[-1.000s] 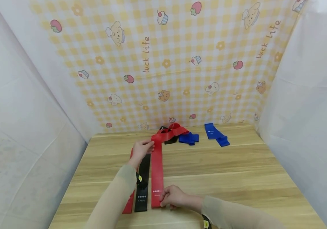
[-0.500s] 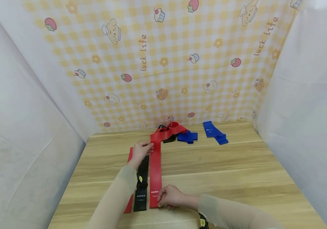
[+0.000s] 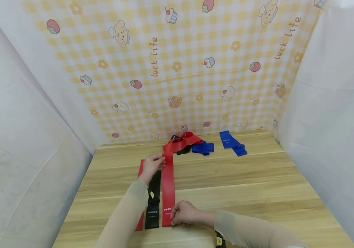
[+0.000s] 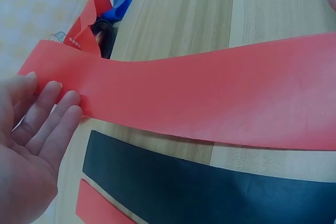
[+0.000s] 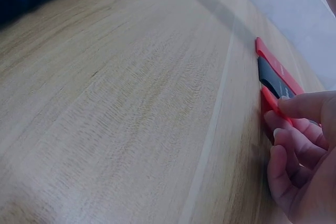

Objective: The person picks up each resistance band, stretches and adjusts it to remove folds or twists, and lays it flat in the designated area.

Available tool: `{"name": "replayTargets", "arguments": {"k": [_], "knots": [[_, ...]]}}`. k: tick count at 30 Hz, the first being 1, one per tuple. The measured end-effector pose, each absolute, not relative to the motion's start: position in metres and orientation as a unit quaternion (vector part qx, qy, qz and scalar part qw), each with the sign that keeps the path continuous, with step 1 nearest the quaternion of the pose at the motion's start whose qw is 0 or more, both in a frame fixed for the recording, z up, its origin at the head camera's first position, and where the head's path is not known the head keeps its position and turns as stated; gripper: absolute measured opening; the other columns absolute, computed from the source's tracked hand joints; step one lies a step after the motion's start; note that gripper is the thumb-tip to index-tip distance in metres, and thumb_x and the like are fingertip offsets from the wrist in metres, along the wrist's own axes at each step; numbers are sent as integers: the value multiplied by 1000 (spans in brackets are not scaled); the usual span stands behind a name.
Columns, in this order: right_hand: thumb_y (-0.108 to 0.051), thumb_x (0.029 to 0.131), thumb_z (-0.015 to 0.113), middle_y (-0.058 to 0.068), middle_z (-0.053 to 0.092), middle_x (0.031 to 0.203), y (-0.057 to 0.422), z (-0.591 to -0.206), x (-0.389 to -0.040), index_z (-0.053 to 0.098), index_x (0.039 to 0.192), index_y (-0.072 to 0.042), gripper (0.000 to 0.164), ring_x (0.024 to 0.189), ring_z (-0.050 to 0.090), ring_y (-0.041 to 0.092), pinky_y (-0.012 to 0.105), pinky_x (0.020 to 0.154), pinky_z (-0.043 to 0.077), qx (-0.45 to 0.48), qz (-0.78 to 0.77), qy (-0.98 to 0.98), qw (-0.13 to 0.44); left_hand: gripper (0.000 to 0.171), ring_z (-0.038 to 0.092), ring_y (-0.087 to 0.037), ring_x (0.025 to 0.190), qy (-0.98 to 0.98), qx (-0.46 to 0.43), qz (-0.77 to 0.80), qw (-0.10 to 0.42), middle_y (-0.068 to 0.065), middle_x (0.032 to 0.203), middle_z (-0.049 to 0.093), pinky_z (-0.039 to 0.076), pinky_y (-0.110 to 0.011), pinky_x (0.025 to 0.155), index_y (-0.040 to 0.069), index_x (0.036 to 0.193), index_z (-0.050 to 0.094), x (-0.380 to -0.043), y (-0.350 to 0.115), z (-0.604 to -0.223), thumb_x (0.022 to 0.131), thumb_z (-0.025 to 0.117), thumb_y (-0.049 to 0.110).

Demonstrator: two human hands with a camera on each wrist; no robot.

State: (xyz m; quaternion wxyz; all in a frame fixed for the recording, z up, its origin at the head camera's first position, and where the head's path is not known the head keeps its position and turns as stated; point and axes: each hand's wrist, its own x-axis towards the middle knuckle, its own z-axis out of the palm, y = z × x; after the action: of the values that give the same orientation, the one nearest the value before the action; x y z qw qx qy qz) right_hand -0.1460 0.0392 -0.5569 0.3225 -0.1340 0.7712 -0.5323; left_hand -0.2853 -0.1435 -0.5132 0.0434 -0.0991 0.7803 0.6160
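Observation:
A red resistance band [image 3: 168, 189] lies lengthwise, flattened, with white dots and lettering at its near end. My left hand [image 3: 152, 166] pinches its far end by the left edge; in the left wrist view that end of the band rises toward the fingers. At the near right corner my right hand [image 3: 184, 212] pinches the band, thumb above and a finger beneath, as the right wrist view shows. Left of it lies a flat black band [image 3: 153, 213], and beyond that a second red band [image 3: 141, 168], partly hidden under my left hand and forearm.
At the back are a looped red band [image 3: 181, 144], a black band [image 3: 183, 150] partly under it, and a folded blue band [image 3: 203, 148]. Another blue band [image 3: 232, 143] lies back right. A checked cloth [image 3: 177, 82] and white side sheets enclose the wooden table [image 3: 232, 193].
The red band between my hands has drawn slightly toward me at its far end, away from the looped red band. Both hands keep their hold and barely move; the view has shifted slightly.

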Motion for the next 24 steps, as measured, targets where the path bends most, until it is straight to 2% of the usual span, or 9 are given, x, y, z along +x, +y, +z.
{"name": "replayTargets", "arguments": {"k": [12, 24], "knots": [[-2, 77, 77, 0, 58, 56, 39, -554, -142, 65, 72, -10, 15, 39, 41, 10, 19, 36, 36, -160, -510, 786, 310, 27, 70, -22, 79, 780, -105, 615, 61, -17, 96, 71, 57, -38, 74, -4, 112, 68, -286, -142, -526, 92, 67, 15], [0, 75, 77, -3, 54, 54, 40, -549, -140, 64, 70, -9, 16, 38, 41, 7, 18, 36, 35, -173, -499, 795, 299, 30, 69, -27, 87, 788, -112, 600, 78, -18, 98, 70, 56, -39, 78, -6, 116, 66, -287, -139, -533, 93, 66, 15]]}}
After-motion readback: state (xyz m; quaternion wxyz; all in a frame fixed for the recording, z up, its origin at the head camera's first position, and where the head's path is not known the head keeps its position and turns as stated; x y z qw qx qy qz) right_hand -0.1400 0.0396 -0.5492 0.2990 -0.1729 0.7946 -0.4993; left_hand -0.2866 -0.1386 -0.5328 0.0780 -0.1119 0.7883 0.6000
